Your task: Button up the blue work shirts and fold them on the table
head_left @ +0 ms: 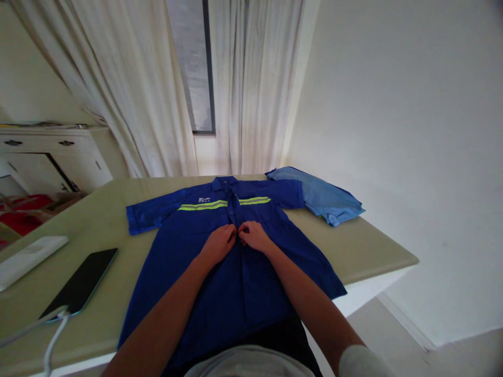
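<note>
A dark blue short-sleeved shirt [176,251] with yellow-green and grey stripes lies front up, collar away from me. My left hand [220,242] pinches the left edge of its front opening, a little below the chest stripe. Right beside it, my right hand [253,235] pinches the opposite edge with thumb and fingers together. The two hands almost touch over the placket. A button [231,213] shows on the placket just above them. Whatever small part lies between my fingertips is hidden.
The shirt is spread on a greenish table [377,251]. A folded light blue garment [328,196] lies at the back right, by the wall. On the left are a black phone [84,280], a white cable [55,335] and a white box-like device [31,256]. Curtains [259,89] hang behind.
</note>
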{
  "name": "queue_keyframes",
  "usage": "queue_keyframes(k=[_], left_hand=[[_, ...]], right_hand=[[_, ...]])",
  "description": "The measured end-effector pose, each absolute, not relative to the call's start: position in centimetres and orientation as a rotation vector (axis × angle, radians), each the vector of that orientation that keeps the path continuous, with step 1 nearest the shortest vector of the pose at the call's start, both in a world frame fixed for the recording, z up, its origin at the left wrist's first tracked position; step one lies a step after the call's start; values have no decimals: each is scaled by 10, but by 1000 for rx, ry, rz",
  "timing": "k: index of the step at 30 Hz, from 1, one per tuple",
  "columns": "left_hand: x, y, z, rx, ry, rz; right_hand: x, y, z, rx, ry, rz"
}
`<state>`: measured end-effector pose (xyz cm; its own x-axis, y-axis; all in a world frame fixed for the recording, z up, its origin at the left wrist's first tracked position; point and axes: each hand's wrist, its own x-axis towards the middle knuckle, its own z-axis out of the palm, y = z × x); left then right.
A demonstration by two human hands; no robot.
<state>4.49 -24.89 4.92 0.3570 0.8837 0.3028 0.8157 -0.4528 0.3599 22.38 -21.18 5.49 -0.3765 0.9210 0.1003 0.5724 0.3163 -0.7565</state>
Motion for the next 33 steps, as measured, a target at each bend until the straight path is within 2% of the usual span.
queue_keyframes(k=[5, 22, 33], left_hand=[[43, -249, 50, 2413, 1490, 784], [44, -239, 43, 2112, 1492, 939], [34, -228, 45, 2009, 1379, 889]], right_hand=[[227, -211, 53, -1289, -2050, 956], [226, -202, 39, -1223, -2182, 639], [224, -201, 43, -1275, -2027, 830]])
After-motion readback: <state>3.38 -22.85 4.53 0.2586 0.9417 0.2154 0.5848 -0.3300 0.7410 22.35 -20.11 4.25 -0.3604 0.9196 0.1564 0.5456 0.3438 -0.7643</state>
